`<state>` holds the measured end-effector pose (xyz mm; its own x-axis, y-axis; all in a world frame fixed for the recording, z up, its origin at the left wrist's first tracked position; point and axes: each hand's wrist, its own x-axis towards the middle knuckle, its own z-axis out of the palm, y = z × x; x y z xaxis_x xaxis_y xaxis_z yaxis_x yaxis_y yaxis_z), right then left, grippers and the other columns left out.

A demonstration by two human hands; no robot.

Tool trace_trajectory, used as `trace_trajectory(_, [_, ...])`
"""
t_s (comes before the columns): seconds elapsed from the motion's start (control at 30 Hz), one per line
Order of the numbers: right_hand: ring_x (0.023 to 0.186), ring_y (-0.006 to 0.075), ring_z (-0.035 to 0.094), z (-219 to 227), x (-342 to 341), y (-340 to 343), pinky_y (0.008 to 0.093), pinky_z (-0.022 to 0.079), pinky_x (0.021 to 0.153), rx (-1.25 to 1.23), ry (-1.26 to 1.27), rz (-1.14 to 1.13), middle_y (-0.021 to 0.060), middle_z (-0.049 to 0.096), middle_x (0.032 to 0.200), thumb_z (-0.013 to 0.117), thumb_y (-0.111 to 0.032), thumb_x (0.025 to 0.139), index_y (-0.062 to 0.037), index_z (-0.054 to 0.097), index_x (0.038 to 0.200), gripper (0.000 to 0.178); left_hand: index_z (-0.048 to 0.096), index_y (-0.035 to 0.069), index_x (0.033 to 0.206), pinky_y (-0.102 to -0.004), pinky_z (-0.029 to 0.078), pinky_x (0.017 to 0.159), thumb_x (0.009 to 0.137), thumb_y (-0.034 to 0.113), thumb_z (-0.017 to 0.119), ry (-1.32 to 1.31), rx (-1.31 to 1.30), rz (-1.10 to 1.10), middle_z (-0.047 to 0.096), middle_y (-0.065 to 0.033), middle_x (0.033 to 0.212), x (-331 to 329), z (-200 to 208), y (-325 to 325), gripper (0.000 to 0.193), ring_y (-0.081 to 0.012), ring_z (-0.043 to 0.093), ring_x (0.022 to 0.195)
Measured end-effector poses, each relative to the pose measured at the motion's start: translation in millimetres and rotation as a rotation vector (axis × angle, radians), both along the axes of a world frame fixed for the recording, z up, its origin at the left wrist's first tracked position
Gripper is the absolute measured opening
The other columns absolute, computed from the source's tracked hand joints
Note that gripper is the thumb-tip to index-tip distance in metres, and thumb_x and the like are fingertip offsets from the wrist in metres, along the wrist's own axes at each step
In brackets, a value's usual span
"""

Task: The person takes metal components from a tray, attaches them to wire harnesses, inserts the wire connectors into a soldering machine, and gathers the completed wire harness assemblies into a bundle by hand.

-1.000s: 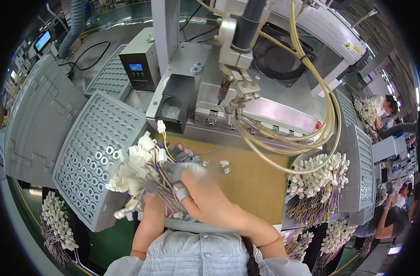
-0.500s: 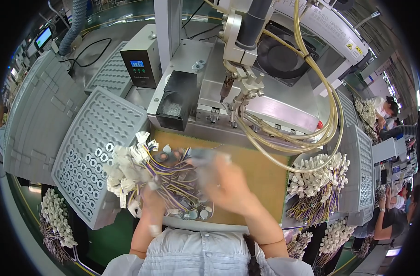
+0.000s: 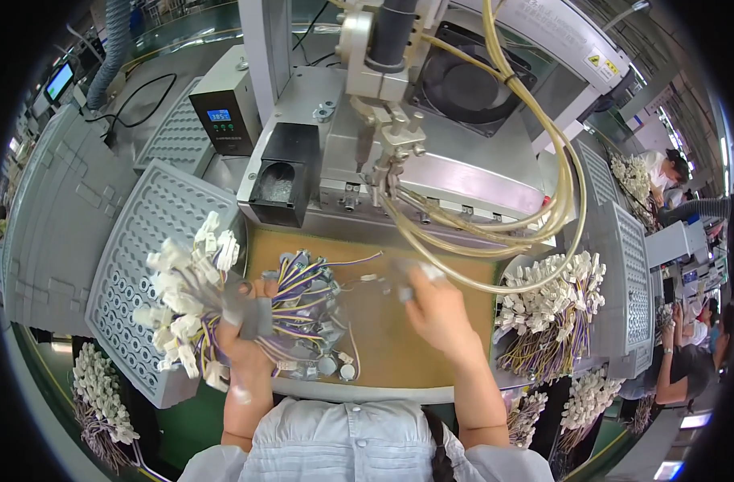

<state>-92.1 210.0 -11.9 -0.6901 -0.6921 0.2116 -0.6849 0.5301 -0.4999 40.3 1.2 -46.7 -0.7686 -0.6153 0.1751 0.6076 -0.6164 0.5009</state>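
Observation:
My left hand (image 3: 242,325), grey covers on its fingers, is closed around a bundle of wire harnesses. Their white connectors (image 3: 178,301) fan out to its left. On the other side, the yellow and purple wires (image 3: 302,293) spread over the tan mat, ending in small round metal parts (image 3: 327,365) near the front edge. My right hand (image 3: 439,309) is over the mat, apart from the bundle. Motion blurs its fingertips, so whether they hold anything is unclear. Between the hands, a thin wire with a small pale piece (image 3: 369,278) lies near the wire ends.
A grey tray (image 3: 134,233) with round parts in its pockets stands at left. Ahead are a black box (image 3: 285,181) and a soldering machine (image 3: 383,145) with looping hoses (image 3: 572,201). Another harness bundle (image 3: 552,305) lies at right. People work at the far right.
My right hand has moved right, away from the wires. The bundle in my left hand has shifted left, and its wire ends are more exposed. The whole view has shifted slightly.

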Motion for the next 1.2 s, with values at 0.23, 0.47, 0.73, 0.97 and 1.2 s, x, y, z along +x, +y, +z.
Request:
trace_trajectory(0.23, [0.062,0.0281,0.056,-52,-14,-11,0.0380,0.045,0.054,0.225,0.330,0.129,0.0114,0.055,0.069,0.056,-0.008,0.068,-0.0053,0.053,0.074,0.008,0.050,0.003,0.094,-0.0332,0.031,0.079,0.073,0.026,0.053,-0.149,-0.126,0.070,0.043,-0.0035,0.076,5,3,-5,0.031,-0.0174,0.038,0.075])
trace_trajectory(0.47, [0.064,0.0297,0.057,-37,-41,39,0.0383,0.047,0.056,0.429,0.467,-0.155,0.0104,0.055,0.067,0.057,-0.009,0.066,-0.0057,0.055,0.077,0.012,0.046,0.002,0.098,-0.0297,0.032,0.081,0.078,0.020,0.056,-0.286,0.014,0.224,0.040,0.0005,0.067,7,13,-16,0.028,-0.0120,0.038,0.060])
trace_trajectory(0.73, [0.073,0.0294,0.060,37,56,-32,0.0396,0.049,0.061,-0.139,-0.193,0.358,0.0111,0.060,0.082,0.060,-0.020,0.077,-0.0091,0.055,0.101,0.027,0.045,0.007,0.116,-0.0312,0.045,0.077,0.083,0.021,0.055,0.019,0.062,0.145,0.055,-0.0095,0.095,-10,6,-5,0.037,-0.0202,0.053,0.081])
trace_trajectory(0.97, [0.083,0.0294,0.062,37,37,-18,0.0321,0.051,0.070,-0.486,-0.269,0.202,0.0139,0.060,0.095,0.068,-0.009,0.070,-0.0035,0.053,0.104,0.038,0.040,0.002,0.115,-0.0333,0.040,0.093,0.083,0.019,0.060,-0.054,-0.079,-0.119,0.052,-0.0065,0.089,-12,4,-4,0.042,-0.0207,0.052,0.081])
trace_trajectory(1.2, [0.081,0.0225,0.062,70,38,-64,0.0291,0.050,0.071,-0.379,-0.218,0.402,0.0095,0.060,0.093,0.063,-0.005,0.074,-0.0017,0.053,0.099,0.027,0.041,0.004,0.122,-0.0388,0.047,0.085,0.086,0.032,0.052,-0.276,-0.300,-0.060,0.052,-0.0117,0.113,0,-35,-1,0.046,-0.0236,0.054,0.099])
